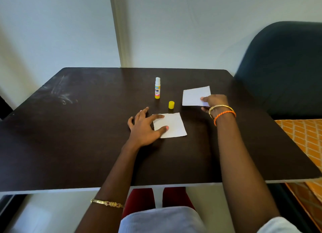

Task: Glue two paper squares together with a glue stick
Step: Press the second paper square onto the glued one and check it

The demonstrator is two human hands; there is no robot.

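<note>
One white paper square (172,125) lies flat on the dark table (69,137). My left hand (144,126) rests on its left edge, fingers spread, pressing it down. My right hand (213,103) pinches the near right corner of a second white paper square (194,96), which is lifted and tilted above the table. An uncapped glue stick (157,88) with a yellow body stands upright behind the papers. Its yellow cap (171,105) stands on the table between the glue stick and the flat square.
A dark upholstered chair (282,67) stands at the table's right side. Orange patterned fabric (306,140) lies beyond the right edge. A pale wall runs along the table's back edge. Faint scuff marks (61,93) show on the table's far left.
</note>
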